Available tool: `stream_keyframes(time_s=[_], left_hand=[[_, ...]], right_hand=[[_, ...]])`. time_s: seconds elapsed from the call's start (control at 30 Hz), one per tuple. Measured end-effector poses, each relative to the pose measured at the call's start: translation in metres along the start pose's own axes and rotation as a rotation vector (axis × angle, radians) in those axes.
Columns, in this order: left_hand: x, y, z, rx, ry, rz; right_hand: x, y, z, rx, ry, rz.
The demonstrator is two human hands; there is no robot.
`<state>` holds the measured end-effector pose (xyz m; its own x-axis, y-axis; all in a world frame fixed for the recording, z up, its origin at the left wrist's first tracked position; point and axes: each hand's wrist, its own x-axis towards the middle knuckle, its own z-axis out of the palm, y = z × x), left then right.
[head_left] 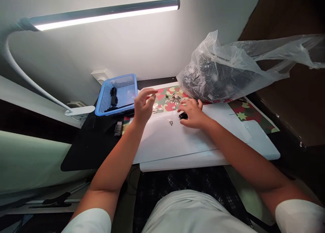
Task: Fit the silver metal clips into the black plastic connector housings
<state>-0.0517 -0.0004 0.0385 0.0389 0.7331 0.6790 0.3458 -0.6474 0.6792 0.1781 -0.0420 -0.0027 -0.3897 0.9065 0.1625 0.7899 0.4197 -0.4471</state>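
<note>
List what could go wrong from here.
1. The small, shiny, silvery pieces lie loose on the flat white sheet; the right hand, close by, might knock them astray.
2. The bulging, translucent plastic bag sits right beside the scattered silvery pile; if it slumped, it could bury or scatter pieces.

Small parts-sorting or assembly corner; home or workshop, can't tell. Black desk [86, 152] against plain wall [142, 47]. On desk: blue basket [127, 89], small metal parts [175, 98], plastic bag [218, 74] of dark pieces. Above desk: tube lamp [106, 15].
</note>
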Motion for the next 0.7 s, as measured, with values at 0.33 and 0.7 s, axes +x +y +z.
stream_keyframes(time_s=[0.33,0.7], left_hand=[[-0.034,0.045,-0.146,1.059,-0.306,-0.633],[-0.054,0.035,-0.108,0.040,-0.168,-0.725]], right_hand=[[-0.002,-0.025,0.032,0.045,0.010,-0.246],[0.003,-0.019,0.014,0.440,0.044,-0.123]])
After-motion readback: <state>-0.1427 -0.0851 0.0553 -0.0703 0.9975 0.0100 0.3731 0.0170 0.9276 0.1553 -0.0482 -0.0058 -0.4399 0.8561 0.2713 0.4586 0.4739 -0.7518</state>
